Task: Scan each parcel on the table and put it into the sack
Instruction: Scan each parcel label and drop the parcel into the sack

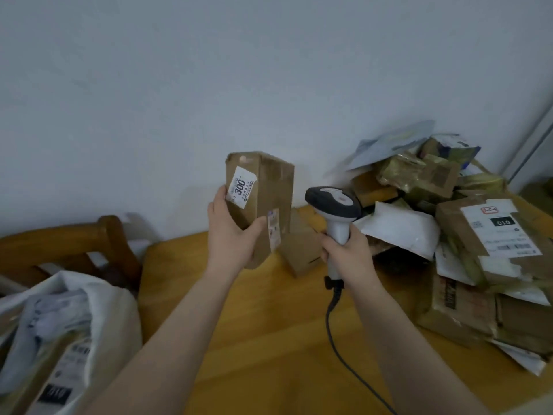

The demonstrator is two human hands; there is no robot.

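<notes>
My left hand [232, 232] holds a brown cardboard parcel [269, 187] upright above the table, its white "300" label facing me. My right hand [344, 250] grips the handle of a grey and white barcode scanner [333, 205], whose head points left toward the parcel from a short gap. The scanner's black cable [338, 348] trails down across the table. A white sack [98, 313] stands open at the lower left with several parcels inside. A heap of parcels [466, 229] lies on the right side of the wooden table [269, 324].
A small brown box [302, 247] lies on the table behind the held parcel. A wooden chair back [89, 235] stands left of the table, behind the sack. A plain pale wall runs along the table's far edge.
</notes>
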